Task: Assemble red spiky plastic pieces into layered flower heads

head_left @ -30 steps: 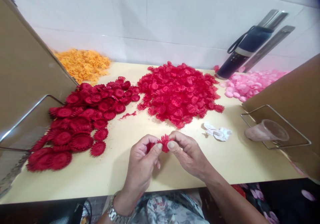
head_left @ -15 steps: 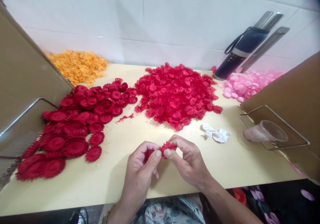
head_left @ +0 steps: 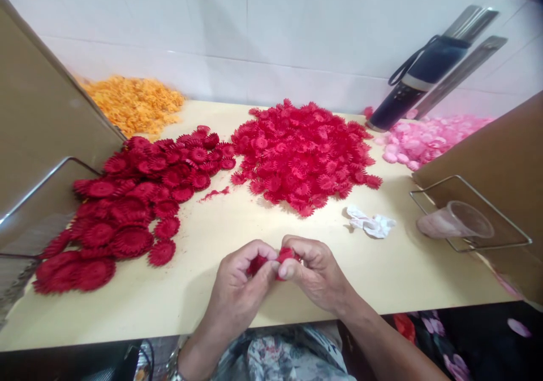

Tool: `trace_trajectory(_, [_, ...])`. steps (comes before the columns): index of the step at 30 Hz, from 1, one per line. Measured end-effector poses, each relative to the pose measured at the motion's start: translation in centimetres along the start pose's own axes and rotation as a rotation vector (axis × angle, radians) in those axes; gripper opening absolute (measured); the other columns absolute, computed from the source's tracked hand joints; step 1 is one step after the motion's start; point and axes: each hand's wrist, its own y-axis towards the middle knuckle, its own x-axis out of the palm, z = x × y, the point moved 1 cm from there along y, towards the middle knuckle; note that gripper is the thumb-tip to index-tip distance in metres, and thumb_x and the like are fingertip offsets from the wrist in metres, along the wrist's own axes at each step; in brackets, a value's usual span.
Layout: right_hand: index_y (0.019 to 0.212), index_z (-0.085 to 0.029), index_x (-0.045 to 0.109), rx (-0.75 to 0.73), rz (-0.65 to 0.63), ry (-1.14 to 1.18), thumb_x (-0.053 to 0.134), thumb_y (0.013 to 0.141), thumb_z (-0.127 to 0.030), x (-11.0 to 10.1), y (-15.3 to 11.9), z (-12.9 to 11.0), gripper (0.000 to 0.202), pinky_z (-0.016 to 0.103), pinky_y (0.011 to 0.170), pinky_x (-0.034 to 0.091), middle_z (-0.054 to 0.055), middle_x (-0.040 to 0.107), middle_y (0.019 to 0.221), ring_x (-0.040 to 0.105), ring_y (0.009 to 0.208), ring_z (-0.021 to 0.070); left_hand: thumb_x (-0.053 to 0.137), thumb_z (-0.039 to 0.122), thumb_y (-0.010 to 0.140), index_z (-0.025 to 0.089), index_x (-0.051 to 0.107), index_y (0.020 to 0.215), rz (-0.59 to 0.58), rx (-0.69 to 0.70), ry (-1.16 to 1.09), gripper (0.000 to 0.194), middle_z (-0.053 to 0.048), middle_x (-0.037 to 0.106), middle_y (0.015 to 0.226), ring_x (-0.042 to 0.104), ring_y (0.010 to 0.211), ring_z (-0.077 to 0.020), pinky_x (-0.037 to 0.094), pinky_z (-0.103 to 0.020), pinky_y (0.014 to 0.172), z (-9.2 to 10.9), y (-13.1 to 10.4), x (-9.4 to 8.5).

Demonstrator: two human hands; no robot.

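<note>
Near the table's front edge, my left hand (head_left: 244, 279) and my right hand (head_left: 316, 270) meet with thumbs and forefingers pinched together. Between them is a small red artificial flower piece (head_left: 287, 255) with a toothed edge, partly covered by my fingertips. More red shows inside the curl of my left hand. Beyond my hands lies a heap of bright red toothed flower pieces (head_left: 303, 154). To the left spreads a pile of darker red, round, fringed flower discs (head_left: 131, 239), some of them stacked.
Orange pieces (head_left: 136, 103) are heaped at the back left, pink petals (head_left: 424, 137) at the back right. A dark bottle (head_left: 418, 81) leans near the wall. Crumpled white tissue (head_left: 371, 223) and a tilted plastic cup (head_left: 458, 222) in a wire holder lie right. Cardboard panels (head_left: 492, 171) flank the table.
My fingers have closed in and turned the red flower piece, so less of its toothed edge shows. The view has shifted slightly; the piles look the same.
</note>
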Motion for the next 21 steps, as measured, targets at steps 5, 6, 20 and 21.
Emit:
trace_trajectory(5, [0.061, -0.017, 0.046, -0.07, -0.03, 0.029, 0.053, 0.084, -0.038, -0.6, -0.4, -0.2, 0.032, 0.023, 0.052, 0.033, -0.003, 0.043, 0.061, 0.04, 0.055, 0.0086, 0.068, 0.028, 0.068, 0.017, 0.054, 0.063, 0.23, -0.095, -0.415, 0.019, 0.007, 0.043, 0.047, 0.035, 0.039, -0.0059, 0.03, -0.018, 0.038, -0.3, 0.2, -0.4])
trace_trajectory(6, [0.062, -0.017, 0.047, -0.093, -0.013, 0.022, 0.051, 0.086, -0.036, -0.8, -0.5, -0.3, 0.031, 0.023, 0.052, 0.034, -0.002, 0.045, 0.062, 0.042, 0.055, 0.009, 0.07, 0.028, 0.065, 0.017, 0.053, 0.063, 0.284, -0.076, -0.462, 0.02, 0.007, 0.044, 0.046, 0.036, 0.038, -0.0059, 0.031, -0.018, 0.037, -0.1, 0.3, -0.6])
trace_trajectory(20, [0.098, -0.015, 0.06, -0.364, 0.352, -0.897, 0.055, 0.083, -0.028, -8.1, 7.9, -5.0, 0.021, 0.033, 0.065, 0.047, 0.008, 0.062, 0.087, 0.058, 0.075, 0.0194, 0.067, 0.013, 0.059, 0.016, 0.054, 0.067, 0.154, -0.251, -0.811, 0.016, 0.003, 0.053, 0.05, 0.039, 0.034, -0.0066, 0.033, -0.018, 0.032, 0.0, 0.3, -0.7])
trace_trajectory(21, [0.104, -0.014, 0.059, -0.397, 0.417, -0.982, 0.059, 0.08, -0.029, -8.3, 8.4, -5.3, 0.029, 0.038, 0.074, 0.047, 0.011, 0.061, 0.097, 0.058, 0.087, 0.0239, 0.066, 0.013, 0.059, 0.016, 0.053, 0.066, 0.15, -0.261, -0.825, 0.016, 0.002, 0.053, 0.05, 0.038, 0.034, -0.0064, 0.032, -0.018, 0.032, 0.1, 0.3, -0.7])
